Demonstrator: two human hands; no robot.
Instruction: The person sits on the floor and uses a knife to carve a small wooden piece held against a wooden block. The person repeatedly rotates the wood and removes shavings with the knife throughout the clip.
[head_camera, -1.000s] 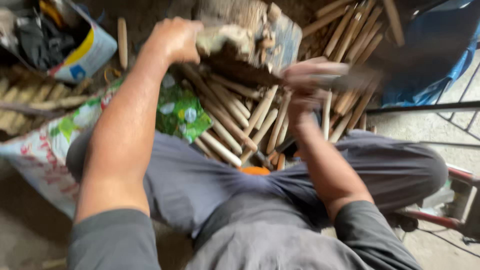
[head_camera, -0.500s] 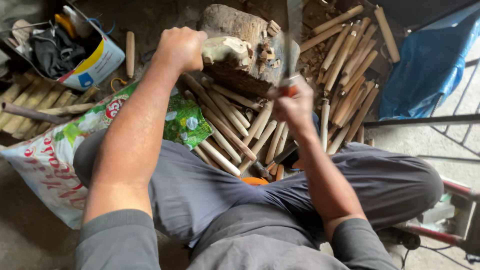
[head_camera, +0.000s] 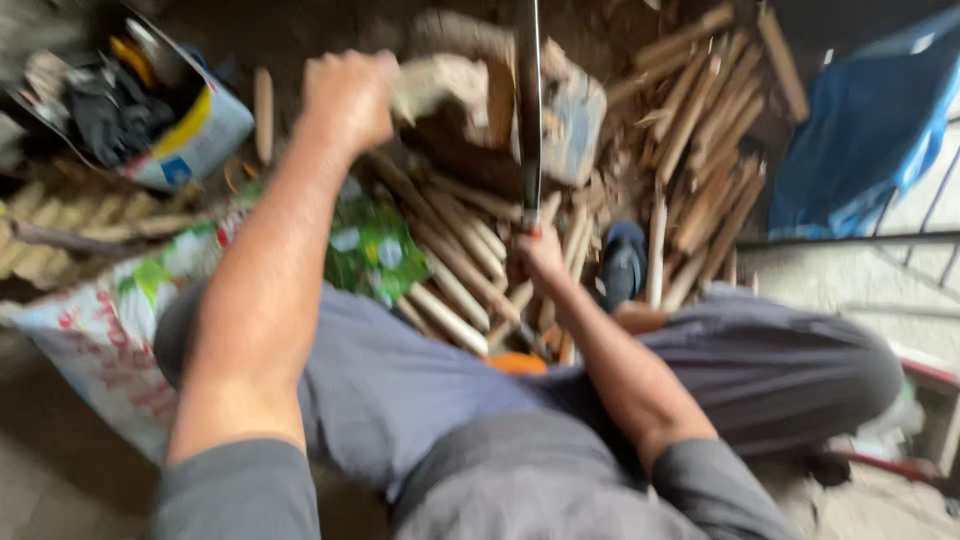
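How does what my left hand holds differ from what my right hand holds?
The left hand grips a pale wood piece, chunky and lying sideways on the block. The right hand grips a dark blade, thin, long and upright. Both meet over the block.

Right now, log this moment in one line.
left hand: holds wood piece on block | right hand: grips upright blade | split sticks around

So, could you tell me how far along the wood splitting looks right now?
Many split sticks already lie piled around the chopping block. In hand: the left hand steadies a pale wood piece on the block, and the right hand holds a blade upright. That piece remains unsplit.
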